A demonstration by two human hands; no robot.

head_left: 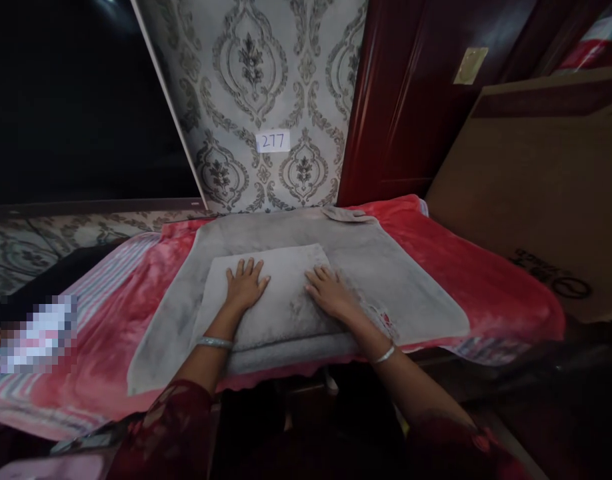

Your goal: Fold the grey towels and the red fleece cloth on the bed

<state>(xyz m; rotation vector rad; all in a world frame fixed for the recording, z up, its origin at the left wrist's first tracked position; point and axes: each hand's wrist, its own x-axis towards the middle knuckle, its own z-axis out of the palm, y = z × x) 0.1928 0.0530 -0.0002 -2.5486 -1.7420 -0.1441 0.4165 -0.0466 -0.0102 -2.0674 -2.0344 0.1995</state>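
both hands lie palm-down on a folded grey cloth point(281, 267), side by side and a little apart. the left hand point(245, 285) rests near the cloth's left half, its grip spread, fingers fanned and flat against the pile, holding nothing. the right hand point(330, 292) sits on the cloth's right edge, its grip also opened flat, fingers pointing up and to the left, pressing on the fabric rather than pinching it. each wrist carries a silver bangle point(215, 343), and dark red patterned sleeves cover the forearms lower down.

the folded grey cloth lies in the middle of a wider grey towel point(411, 293), which spreads out past it on every side. that towel rests on a red fleece blanket point(491, 287), with a striped sheet point(111, 267) showing at the left. behind stands a panel of damask wallpaper point(266, 67) bearing a small paper label point(273, 141) marked 277. a dark red door point(411, 100) is to its right, and a cardboard box point(536, 180) leans at the far right, just beside the blanket.
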